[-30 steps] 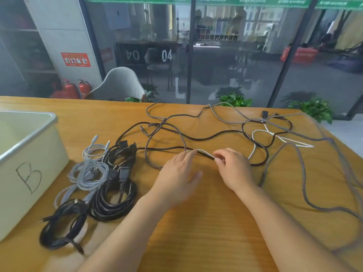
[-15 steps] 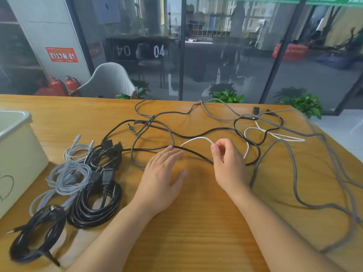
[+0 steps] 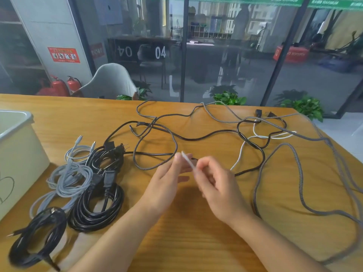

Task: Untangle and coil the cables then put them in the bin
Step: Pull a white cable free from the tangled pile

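Both hands are up over the middle of the bench and a bit motion-blurred, so fine finger detail is mushy. The right hand has its grip curled around the end of the white cable, and a short blurry stub of it pokes up between the two hands. The left hand has fingers mostly straight, fingertips right at that white end; I can't tell if it's actually pinching it or just touching.

From the right hand the white cable runs back and right, weaving through the black cable loop, where you lose track of which strand goes over which. The grey braided cable sprawls across the right side and gets cut off at the frame edge.

On the left sit the finished coils: a light grey coil, a thick black coil touching it, and a smaller black coil nearest the bench edge. The bin is at far left, only partly in frame, with a marker scribble that's cropped and unreadable.
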`<state>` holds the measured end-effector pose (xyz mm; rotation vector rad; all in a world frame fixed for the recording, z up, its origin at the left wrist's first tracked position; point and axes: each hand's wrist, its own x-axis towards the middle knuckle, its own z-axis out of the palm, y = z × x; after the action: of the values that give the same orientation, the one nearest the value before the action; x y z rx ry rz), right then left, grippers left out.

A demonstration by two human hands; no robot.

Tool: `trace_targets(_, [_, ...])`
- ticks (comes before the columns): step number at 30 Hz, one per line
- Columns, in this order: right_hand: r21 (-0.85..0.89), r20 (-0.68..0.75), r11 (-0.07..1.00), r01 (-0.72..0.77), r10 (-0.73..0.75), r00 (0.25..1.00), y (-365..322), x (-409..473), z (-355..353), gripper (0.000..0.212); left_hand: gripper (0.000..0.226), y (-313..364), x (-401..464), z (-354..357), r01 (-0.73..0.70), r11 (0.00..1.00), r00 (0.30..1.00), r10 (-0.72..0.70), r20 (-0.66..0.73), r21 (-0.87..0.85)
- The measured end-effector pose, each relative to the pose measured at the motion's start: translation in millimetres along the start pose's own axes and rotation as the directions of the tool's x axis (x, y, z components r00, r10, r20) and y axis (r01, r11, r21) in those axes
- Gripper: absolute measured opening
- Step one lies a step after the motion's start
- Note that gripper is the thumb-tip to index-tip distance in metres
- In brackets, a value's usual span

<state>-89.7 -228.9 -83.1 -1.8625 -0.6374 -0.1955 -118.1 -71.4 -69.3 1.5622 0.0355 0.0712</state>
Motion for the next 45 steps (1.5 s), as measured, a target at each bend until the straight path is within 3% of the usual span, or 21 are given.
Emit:
trace_targets(4, [-0.076, 0.351, 0.996, -0.044, 0.068, 0.934, -6, -2, 2, 0.017, 0.036, 7, 0, -8, 0.113, 0.972, 0.993, -0.116, -0.006, -0.204])
trace_targets(9, [-0.284, 0.578, 0.958, 0.039, 0.138, 0.805, -21, -4, 0, 0.024, 0.035, 11, 3, -14, 0.144, 0.934, 0.989, -0.151, 0.006, -0.326])
trace_targets(13, [-0.317, 0.627, 0.946, 0.074, 0.151, 0.764, -29, -3, -5, 0.027, 0.043, 16, 1, -11, 0.195, 0.89, 0.98, -0.196, 0.039, -0.411])
trace_targets(19, [-0.336, 0.67, 0.941, 0.046, 0.205, 0.713, -32, -5, -10, 0.026, 0.045, 22, -7, -4, 0.28, 0.84, 0.958, -0.211, 0.195, -0.465])
trace_targets(25, [-0.22, 0.635, 0.972, -0.082, 0.207, 0.744, -26, -1, -15, 0.024, 0.057, 26, -9, -6, 0.223, 0.878, 0.962, -0.13, 0.239, -0.422])
trace_targets(32, [-0.249, 0.665, 0.968, -0.025, 0.19, 0.723, -23, 3, -20, 0.026, 0.058, 36, -14, -7, 0.249, 0.841, 0.955, -0.13, 0.267, -0.481])
trace_targets(37, [-0.369, 0.592, 0.928, -0.044, 0.271, 0.759, -13, 17, -47, 0.024, 0.054, 42, -17, -10, 0.271, 0.845, 0.934, -0.114, 0.339, -0.461])
trace_targets(41, [-0.583, 0.375, 0.812, 0.003, 0.266, 0.888, 15, 27, -74, 0.03, 0.053, 42, -19, -7, 0.304, 0.876, 0.9, -0.135, 0.414, -0.376])
trace_targets(43, [-0.637, 0.168, 0.771, -0.006, 0.147, 0.975, 23, 29, -83, 0.047, 0.053, 39, -19, -6, 0.301, 0.897, 0.89, -0.142, 0.433, -0.324])
trace_targets(45, [-0.606, -0.044, 0.795, 0.014, -0.05, 0.998, 15, 27, -80, 0.046, 0.055, 34, -19, -3, 0.281, 0.924, 0.885, -0.145, 0.442, -0.261])
